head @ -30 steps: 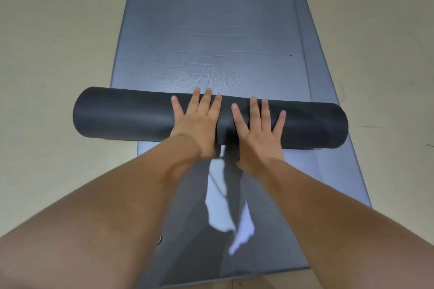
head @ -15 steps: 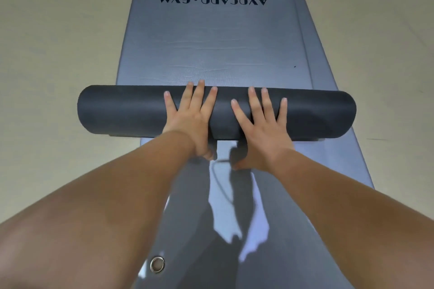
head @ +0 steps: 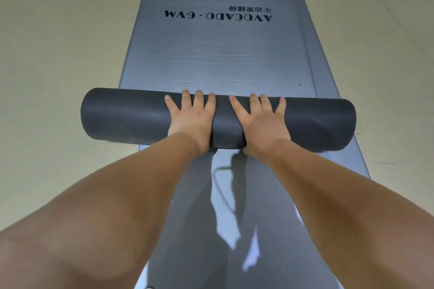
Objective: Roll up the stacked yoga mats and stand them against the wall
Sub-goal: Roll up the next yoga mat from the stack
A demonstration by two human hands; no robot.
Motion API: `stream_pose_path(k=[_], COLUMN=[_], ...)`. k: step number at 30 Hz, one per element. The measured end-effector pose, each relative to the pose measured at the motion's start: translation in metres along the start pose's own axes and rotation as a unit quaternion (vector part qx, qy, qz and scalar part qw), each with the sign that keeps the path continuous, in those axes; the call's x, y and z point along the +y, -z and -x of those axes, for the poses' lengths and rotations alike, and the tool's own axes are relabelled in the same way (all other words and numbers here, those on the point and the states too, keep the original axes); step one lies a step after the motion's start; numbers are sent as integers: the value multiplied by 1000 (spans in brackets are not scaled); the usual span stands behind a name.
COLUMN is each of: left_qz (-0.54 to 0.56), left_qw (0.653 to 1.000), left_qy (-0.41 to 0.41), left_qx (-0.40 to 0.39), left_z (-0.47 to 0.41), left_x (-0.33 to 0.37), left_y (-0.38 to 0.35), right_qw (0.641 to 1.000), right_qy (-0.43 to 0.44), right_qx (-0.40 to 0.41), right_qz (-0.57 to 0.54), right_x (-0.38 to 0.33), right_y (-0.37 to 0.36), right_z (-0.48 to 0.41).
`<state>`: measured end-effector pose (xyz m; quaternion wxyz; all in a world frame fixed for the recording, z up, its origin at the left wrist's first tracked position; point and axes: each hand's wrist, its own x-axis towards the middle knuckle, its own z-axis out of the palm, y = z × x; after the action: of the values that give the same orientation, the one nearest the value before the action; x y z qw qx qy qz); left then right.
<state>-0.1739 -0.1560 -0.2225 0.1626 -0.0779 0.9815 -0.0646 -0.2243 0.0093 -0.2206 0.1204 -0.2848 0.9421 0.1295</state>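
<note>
**Soft foam roll under two flat palms**

The left hand (head: 191, 119) lies spread flat, fingers open, on top of the rolled part of the yoga mat (head: 131, 115), gripping nothing. Just beside it, the right hand (head: 263, 122) presses down the same way, palm flat and fingers splayed. The dark roll runs well past both hands on either side, across the grey mats stacked on the floor (head: 47, 54). Beyond the fingertips the flat stretch with the AVOCADO GYM lettering (head: 218, 16) is still unrolled. The foam looks light, springy and grippy; likely to loosen or telescope at the free ends, so hands set wider apart would hold it truer.
</note>
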Motion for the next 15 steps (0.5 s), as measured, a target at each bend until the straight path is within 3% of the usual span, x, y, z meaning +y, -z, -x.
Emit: stream_pose_path(k=[15], left_qz=[21], left_qw=[999], left_qy=[-29], left_qx=[31], left_z=[95], left_x=[8], left_y=[-15], right_qw=[999], right_qy=[8], right_qx=[11], right_qz=[-40], right_x=[-26], right_y=[-13], right_z=[91])
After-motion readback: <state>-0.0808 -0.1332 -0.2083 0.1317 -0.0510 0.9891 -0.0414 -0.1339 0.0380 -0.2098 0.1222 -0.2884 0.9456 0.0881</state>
